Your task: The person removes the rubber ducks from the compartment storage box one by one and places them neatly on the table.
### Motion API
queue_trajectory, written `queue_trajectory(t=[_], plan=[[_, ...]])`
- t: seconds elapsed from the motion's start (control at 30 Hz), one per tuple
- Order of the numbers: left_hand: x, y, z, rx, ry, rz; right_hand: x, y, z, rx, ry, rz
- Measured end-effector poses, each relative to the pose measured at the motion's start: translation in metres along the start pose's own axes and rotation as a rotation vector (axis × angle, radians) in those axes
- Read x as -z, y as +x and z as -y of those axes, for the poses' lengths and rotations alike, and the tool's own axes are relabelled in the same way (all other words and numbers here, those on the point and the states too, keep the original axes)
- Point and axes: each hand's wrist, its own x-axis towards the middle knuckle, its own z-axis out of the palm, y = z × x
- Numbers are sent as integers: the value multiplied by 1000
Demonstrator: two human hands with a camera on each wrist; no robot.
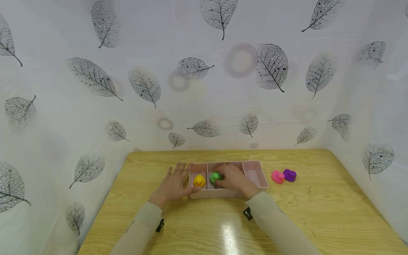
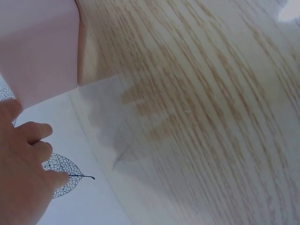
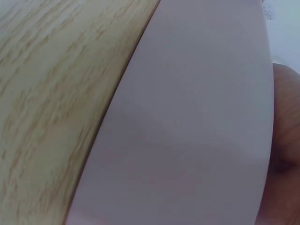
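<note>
A long pink divided box (image 1: 255,164) lies on the table. In its leftmost compartment sits a yellow rubber duck (image 1: 199,181). The green rubber duck (image 1: 215,176) is in the compartment beside it, with the fingers of my right hand (image 1: 232,177) pinching its right side. My left hand (image 1: 174,186) spreads its fingers at the box's left end, the thumb by the front corner; whether it touches the box is unclear. In the right wrist view the pink box wall (image 3: 187,117) covers most of my right hand (image 3: 287,140), hiding the duck. The left wrist view catches my left hand (image 2: 23,173) near a box corner.
A pink rubber duck (image 1: 278,176) and a purple rubber duck (image 1: 289,175) stand side by side on the wooden table (image 1: 204,226), right of the box. A pale leaf-print sheet (image 1: 204,102) rises behind the table and along both sides.
</note>
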Motion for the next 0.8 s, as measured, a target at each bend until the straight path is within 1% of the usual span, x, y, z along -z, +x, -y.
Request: queue_trajectory(t=[0.17,0.3,0.57,0.8], plan=[[-1,0,0,4,-5,3,2,0,-2,56,11,-41],[-1,1,0,4,-3,1,8,-1,-2,79,40,-47],[0,0,-1,5,-5,4,23,-8,-3,34,143,-62],[-1,0,0,6,-8,-4,29,-13,-7,10,173,-93]])
